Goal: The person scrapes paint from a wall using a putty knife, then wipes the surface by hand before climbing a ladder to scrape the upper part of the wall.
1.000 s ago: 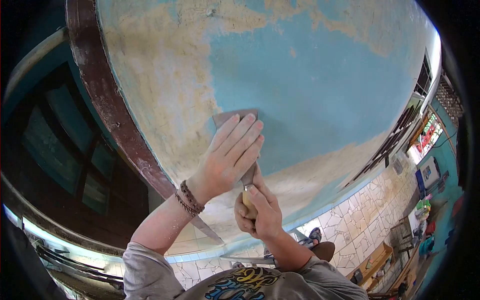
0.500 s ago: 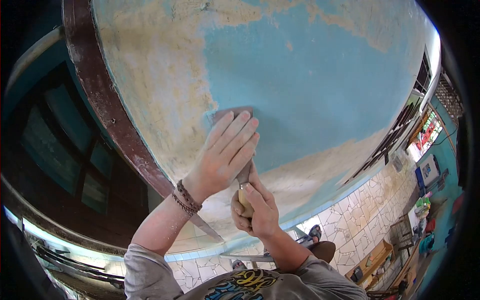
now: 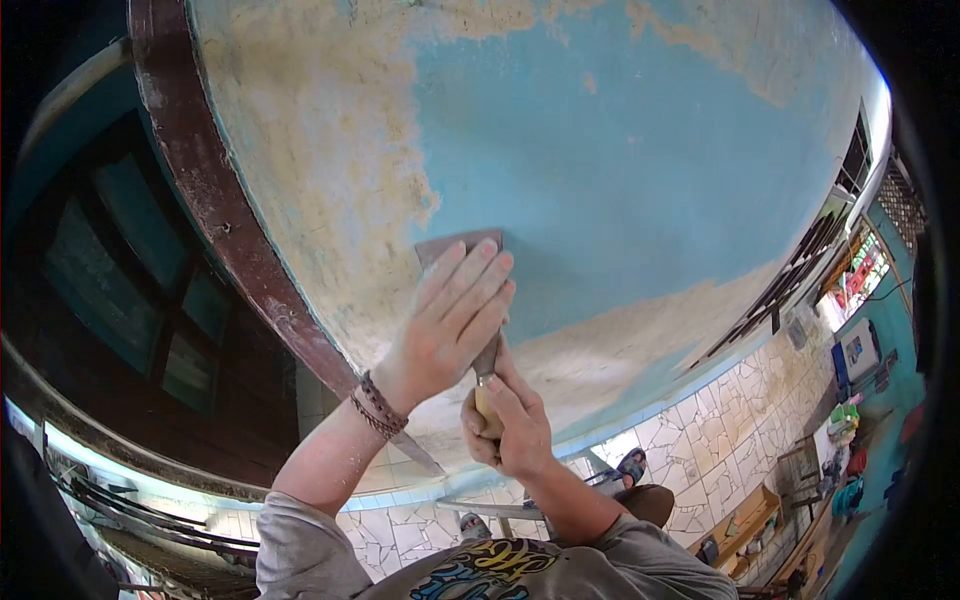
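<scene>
A wide metal scraper (image 3: 487, 240) lies with its blade against the wall (image 3: 640, 180), at the left border of the blue paint, where a bare cream area (image 3: 330, 150) begins. My right hand (image 3: 507, 420) is wrapped round the scraper's wooden handle (image 3: 487, 408). Stretched out flat, my left hand (image 3: 450, 320) rests on the blade, its fingers pointing up toward the edge. A braided bracelet (image 3: 378, 405) is on the left wrist. The palm side of the left hand is hidden.
A dark red frame (image 3: 235, 230) borders the wall on the left, beside a dark door (image 3: 150, 300). Below are a stone-patterned floor (image 3: 690, 440) and my sandalled feet (image 3: 632, 465). At the right stand a wooden shelf box (image 3: 745, 528) and a white and blue case (image 3: 857, 350).
The scraper and both hands have moved slightly down along the wall. More of the blade's left part shows above my left fingers. The view has shifted a little.
</scene>
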### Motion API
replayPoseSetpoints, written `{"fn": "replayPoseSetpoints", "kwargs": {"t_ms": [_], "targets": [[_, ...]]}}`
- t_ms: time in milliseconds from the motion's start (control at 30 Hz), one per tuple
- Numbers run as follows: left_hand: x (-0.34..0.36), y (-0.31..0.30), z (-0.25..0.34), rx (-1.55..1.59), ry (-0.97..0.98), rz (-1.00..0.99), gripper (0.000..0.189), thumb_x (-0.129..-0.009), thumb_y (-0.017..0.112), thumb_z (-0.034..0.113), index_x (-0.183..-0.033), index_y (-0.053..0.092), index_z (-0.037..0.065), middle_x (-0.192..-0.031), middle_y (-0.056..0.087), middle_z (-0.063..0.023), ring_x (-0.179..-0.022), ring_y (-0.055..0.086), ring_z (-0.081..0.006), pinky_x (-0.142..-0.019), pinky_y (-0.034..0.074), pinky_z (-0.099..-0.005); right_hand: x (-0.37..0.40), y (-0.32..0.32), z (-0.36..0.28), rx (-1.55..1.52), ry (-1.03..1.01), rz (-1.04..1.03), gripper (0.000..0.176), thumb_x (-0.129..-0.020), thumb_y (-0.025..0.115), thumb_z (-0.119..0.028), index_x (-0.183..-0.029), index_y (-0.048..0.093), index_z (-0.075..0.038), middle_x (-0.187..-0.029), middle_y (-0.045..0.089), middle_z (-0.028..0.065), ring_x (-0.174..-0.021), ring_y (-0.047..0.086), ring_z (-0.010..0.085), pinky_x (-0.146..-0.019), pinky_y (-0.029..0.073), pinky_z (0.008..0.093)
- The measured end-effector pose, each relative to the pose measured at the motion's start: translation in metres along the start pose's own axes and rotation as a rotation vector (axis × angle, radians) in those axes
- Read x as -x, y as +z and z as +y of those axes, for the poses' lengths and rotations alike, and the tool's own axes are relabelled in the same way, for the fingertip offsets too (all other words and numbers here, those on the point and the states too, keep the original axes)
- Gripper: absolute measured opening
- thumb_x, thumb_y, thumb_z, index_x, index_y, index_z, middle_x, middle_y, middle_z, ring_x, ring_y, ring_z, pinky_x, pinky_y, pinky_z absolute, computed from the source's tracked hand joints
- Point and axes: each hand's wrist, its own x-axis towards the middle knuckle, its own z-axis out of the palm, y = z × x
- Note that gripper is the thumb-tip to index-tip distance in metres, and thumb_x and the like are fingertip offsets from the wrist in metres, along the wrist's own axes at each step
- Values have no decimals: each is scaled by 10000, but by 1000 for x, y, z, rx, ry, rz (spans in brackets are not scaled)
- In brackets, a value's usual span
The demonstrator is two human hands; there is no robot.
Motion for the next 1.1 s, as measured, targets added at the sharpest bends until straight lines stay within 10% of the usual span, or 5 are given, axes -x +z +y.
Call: {"fn": "replayPoseSetpoints", "kwargs": {"t_ms": [1100], "targets": [[-10,-15,-16,-19,80,6,317,-845,667,102,-1143,625,2,-1336,597,-155,-1309,520,-346,-1093,406,-515,-10,15,2,-95,-52,-32,570,-1060,415,-294,-1575,201,-175,-714,518,52,-417,421,96,-366,318,230]]}}
